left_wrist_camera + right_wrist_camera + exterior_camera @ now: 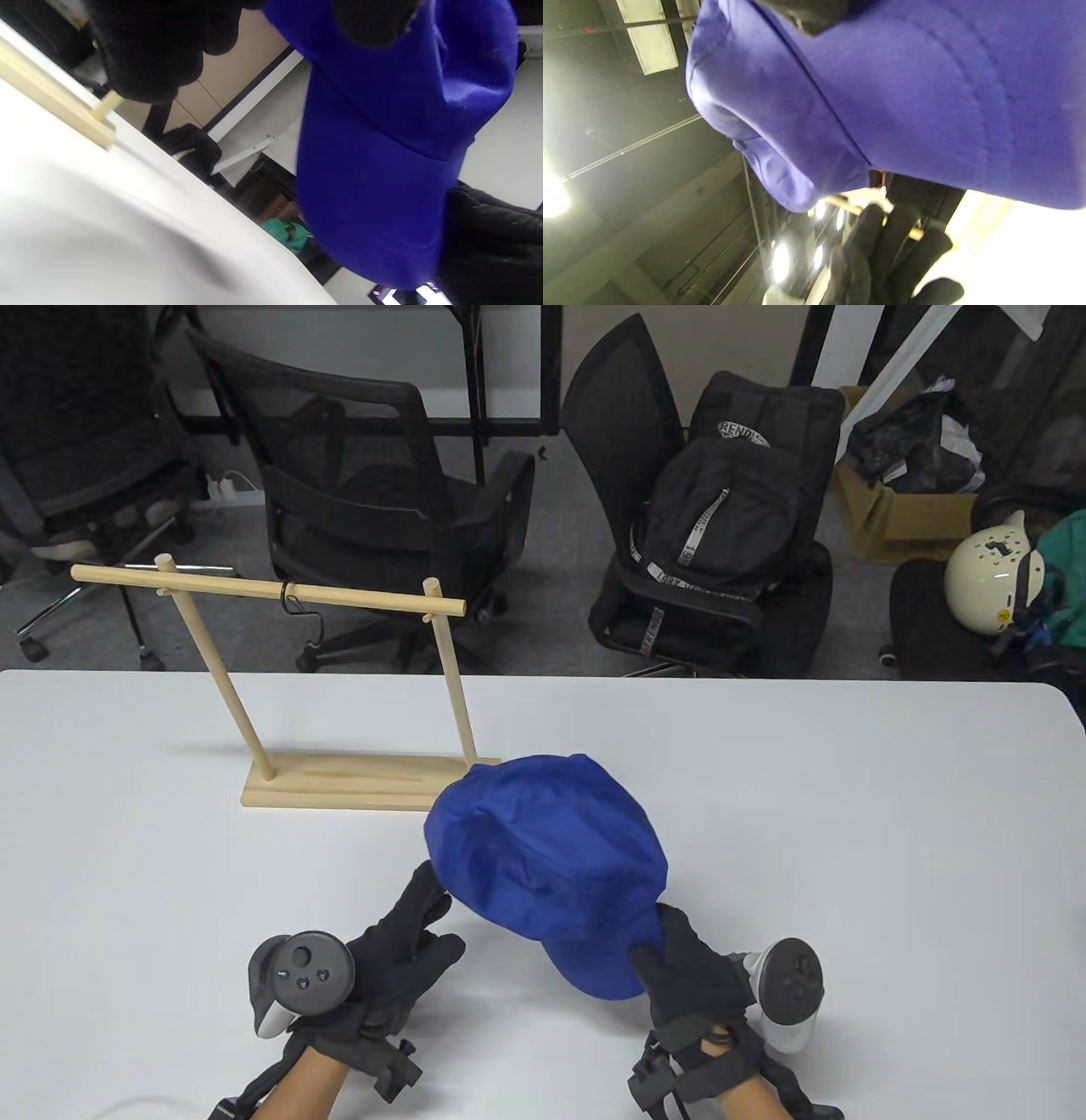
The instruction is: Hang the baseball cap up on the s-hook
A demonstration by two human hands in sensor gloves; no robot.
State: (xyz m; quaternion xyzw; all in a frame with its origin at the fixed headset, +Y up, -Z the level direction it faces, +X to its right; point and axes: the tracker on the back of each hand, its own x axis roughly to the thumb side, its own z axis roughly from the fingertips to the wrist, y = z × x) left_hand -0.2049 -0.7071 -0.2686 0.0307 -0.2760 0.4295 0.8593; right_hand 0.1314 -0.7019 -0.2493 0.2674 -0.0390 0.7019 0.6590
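A blue baseball cap [543, 857] is held up off the white table [848, 814], brim toward me. My right hand [653, 954] grips the brim, thumb on top; the cap fills the right wrist view [903, 106]. My left hand [428, 912] is open, with its fingertips against the cap's left side; a fingertip [373, 21] lies on the cap [382, 169] in the left wrist view. A small black s-hook [291, 598] hangs on the rail of a wooden rack [356, 782] at the table's back left, with nothing on it.
Beyond the table's far edge stand black office chairs [356, 500], one carrying a black backpack [730, 517]. A white helmet [988, 572] and a cardboard box [899, 517] are at the back right. The rack's base [55, 106] shows in the left wrist view.
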